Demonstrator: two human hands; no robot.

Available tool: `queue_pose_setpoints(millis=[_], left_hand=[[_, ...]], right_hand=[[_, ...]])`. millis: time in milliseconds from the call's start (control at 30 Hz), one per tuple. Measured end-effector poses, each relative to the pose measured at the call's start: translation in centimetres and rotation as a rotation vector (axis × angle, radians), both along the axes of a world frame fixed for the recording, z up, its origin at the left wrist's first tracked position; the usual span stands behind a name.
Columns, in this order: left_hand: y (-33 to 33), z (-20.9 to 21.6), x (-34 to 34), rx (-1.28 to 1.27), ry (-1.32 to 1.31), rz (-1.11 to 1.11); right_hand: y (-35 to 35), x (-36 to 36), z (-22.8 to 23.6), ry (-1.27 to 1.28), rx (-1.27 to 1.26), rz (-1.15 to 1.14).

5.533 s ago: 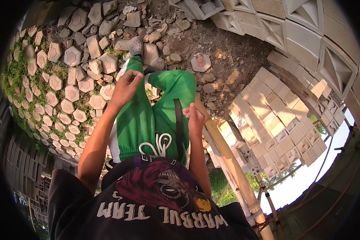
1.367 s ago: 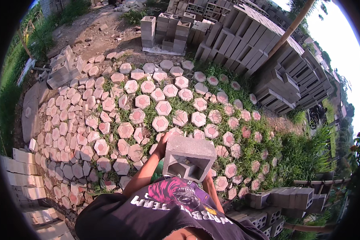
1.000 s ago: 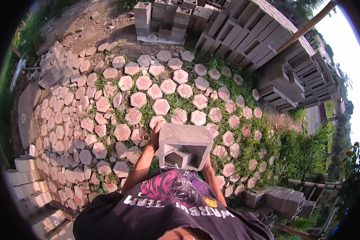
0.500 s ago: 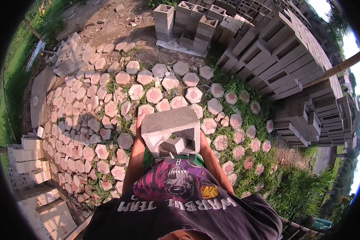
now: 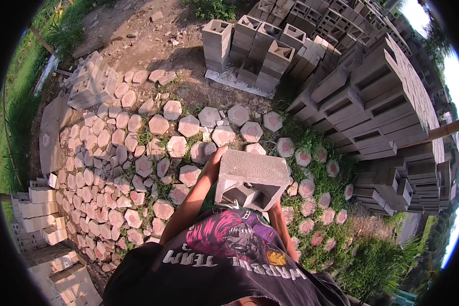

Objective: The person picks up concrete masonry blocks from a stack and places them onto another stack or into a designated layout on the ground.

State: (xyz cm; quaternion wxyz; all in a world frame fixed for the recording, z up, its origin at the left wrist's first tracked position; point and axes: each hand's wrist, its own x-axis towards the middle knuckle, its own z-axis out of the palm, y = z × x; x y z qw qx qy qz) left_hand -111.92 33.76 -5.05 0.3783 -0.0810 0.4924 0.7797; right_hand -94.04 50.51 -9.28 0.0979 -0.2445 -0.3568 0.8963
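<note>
A grey hollow concrete block (image 5: 254, 167) is held up in front of my waist, its rough top face tilted and its cavities facing me. My left hand (image 5: 217, 159) grips its left end, fingers pressed against the side near the upper corner. At the lower right end is my right hand (image 5: 275, 208), mostly hidden behind the block; only its wrist side shows, and the forearm runs down from there.
Hexagonal pavers (image 5: 188, 125) lie over the ground with grass between them. Tall stacks of concrete blocks (image 5: 362, 97) rise at the right, with shorter columns (image 5: 218, 43) at the far side. More blocks (image 5: 38, 209) stand at the left, and a few (image 5: 93, 81) sit far left.
The block has moved to the right in view and turned slightly clockwise, still between both hands. My body has shifted with it, and the surroundings have moved slightly downward in view.
</note>
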Motion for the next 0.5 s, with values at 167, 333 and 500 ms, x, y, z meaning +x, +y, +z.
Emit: queue_pose_setpoints(millis=[167,333,500], left_hand=[[2.8,2.5,-13.3,-0.073,0.240,-0.153],[2.9,3.3,-22.5,0.181,-0.212,-0.117],[2.3,3.5,-28.4,0.182,-0.339,-0.088]], right_hand=[[2.0,-10.2,-0.5,-0.080,0.036,0.006],[3.3,-19.3,0.0,-0.128,0.074,-0.002],[3.9,-25.9,-1.4,-0.192,0.097,0.013]])
